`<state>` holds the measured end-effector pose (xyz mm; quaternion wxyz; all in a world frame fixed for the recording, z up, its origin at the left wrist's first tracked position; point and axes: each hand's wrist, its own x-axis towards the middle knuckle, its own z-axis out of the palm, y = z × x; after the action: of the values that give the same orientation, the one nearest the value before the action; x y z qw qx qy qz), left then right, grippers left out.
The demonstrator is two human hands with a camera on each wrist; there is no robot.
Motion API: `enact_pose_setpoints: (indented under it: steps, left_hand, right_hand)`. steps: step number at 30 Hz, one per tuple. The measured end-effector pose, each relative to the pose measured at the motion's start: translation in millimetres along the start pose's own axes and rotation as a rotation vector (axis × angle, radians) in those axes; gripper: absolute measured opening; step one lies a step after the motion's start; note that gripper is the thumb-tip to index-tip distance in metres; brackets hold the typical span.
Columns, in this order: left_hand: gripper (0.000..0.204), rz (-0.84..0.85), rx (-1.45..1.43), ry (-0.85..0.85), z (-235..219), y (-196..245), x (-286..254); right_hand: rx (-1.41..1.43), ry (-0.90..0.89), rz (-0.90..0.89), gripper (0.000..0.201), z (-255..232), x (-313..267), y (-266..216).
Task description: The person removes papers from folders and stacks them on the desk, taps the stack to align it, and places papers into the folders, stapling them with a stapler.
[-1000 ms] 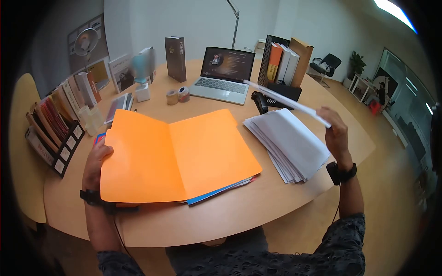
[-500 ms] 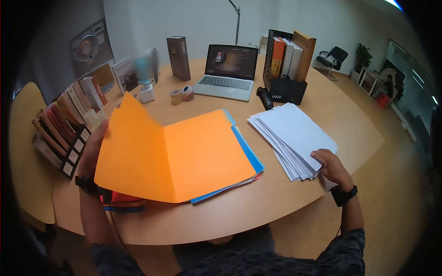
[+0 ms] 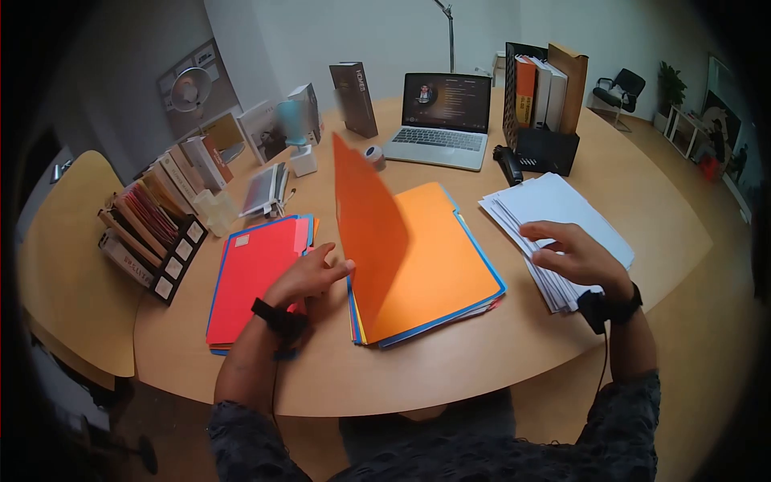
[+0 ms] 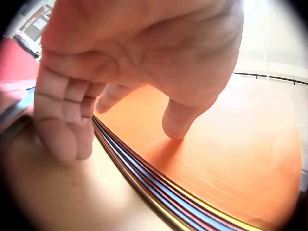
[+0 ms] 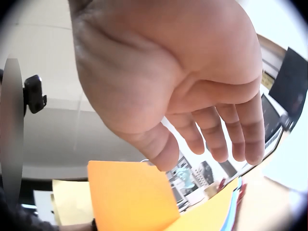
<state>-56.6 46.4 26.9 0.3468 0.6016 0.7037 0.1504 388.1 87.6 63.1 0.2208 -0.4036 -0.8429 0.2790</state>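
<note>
An orange folder (image 3: 438, 249) lies opened on top of a stack of folders, its front cover (image 3: 368, 233) raised nearly upright. My left hand (image 3: 313, 277) is at the left side of that cover, thumb (image 4: 175, 122) against the orange surface and the other fingers extended. Below it, in the left wrist view, show the layered folder edges (image 4: 144, 173). My right hand (image 3: 582, 257) hovers over the near part of a pile of white papers (image 3: 574, 213), fingers apart and nothing in them. Left of the left hand lies a red folder (image 3: 257, 277) on other folders.
A laptop (image 3: 438, 149), a telephone (image 3: 507, 165) and an organizer with books (image 3: 548, 153) stand at the back. A tape roll (image 3: 374, 157) is partly behind the raised cover. A file rack (image 3: 165, 257) stands at the far left, near a small tablet-like item (image 3: 261, 191).
My left hand has swung the orange cover rightward from nearly flat to upright, uncovering the red folder. The right hand has laid its white papers on the pile and lifted off.
</note>
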Motion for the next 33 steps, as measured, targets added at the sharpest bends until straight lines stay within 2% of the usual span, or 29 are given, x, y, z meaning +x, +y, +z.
enact_pose_setpoints:
  steps: [2, 3, 5, 6, 8, 10, 12, 13, 15, 16, 18, 20, 22, 24, 27, 29, 33]
  left_hand:
    - [0.090, -0.034, 0.063, 0.045, 6, 12, -1]
    - [0.087, 0.040, 0.111, 0.087, 9, -2, 10]
    - [0.082, 0.024, 0.079, 0.067, 12, 11, 1]
    - [0.078, 0.007, 0.044, 0.045, 13, 16, -2]
    - [0.074, 0.014, -0.015, 0.058, 15, 10, 4]
    - [0.069, 0.017, -0.080, 0.068, 17, -1, 12]
    - [0.055, 0.006, -0.232, 0.135, 17, -10, 20]
    - [0.055, -0.002, -0.233, 0.141, 18, -14, 24]
    - [0.036, 0.132, -0.272, 0.350, 19, -26, 29]
    - [0.036, 0.115, -0.273, 0.371, 16, -35, 32]
    - [0.025, 0.247, -0.753, 0.328, 7, -51, 43]
    - [0.021, 0.265, -0.761, 0.378, -15, -70, 39]
    - [0.020, 0.276, -0.820, 0.471, -39, -82, 25]
    - [0.021, 0.320, -0.835, 0.434, -68, -118, 15]
    - [0.022, 0.291, -0.910, 0.447, -99, -157, -14]
    - [0.022, 0.151, -0.921, 0.529, -113, -180, -34]
    - [0.024, 0.025, -0.873, 0.560, -118, -222, -52]
  right_hand:
    - [0.274, -0.081, -0.005, 0.047, 19, 28, -2]
    - [0.276, -0.080, -0.008, 0.047, 29, 40, -8]
    - [0.722, -0.209, 0.124, 0.051, 48, 60, -16]
    - [0.725, -0.210, 0.119, 0.051, 54, 68, -15]
    - [0.621, -0.218, 0.337, 0.049, 69, 84, -8]
    - [0.643, -0.197, 0.306, 0.042, 84, 88, 1]
    - [0.654, -0.279, 0.316, 0.038, 94, 87, 3]
    - [0.650, -0.298, 0.326, 0.037, 92, 83, -6]
    - [0.564, -0.327, 0.305, 0.035, 90, 80, -13]
    - [0.475, -0.343, 0.289, 0.033, 90, 81, -15]
    - [0.454, -0.338, 0.288, 0.033, 88, 83, -14]
    - [0.510, -0.255, 0.292, 0.032, 86, 83, -12]
    - [0.524, -0.246, 0.292, 0.032, 87, 86, -8]
    - [0.583, -0.206, 0.288, 0.032, 89, 89, -4]
    - [0.697, -0.184, 0.341, 0.029, 91, 94, 10]
    - [0.734, -0.174, 0.351, 0.029, 89, 96, 18]
    - [0.804, -0.169, 0.367, 0.029, 88, 96, 27]
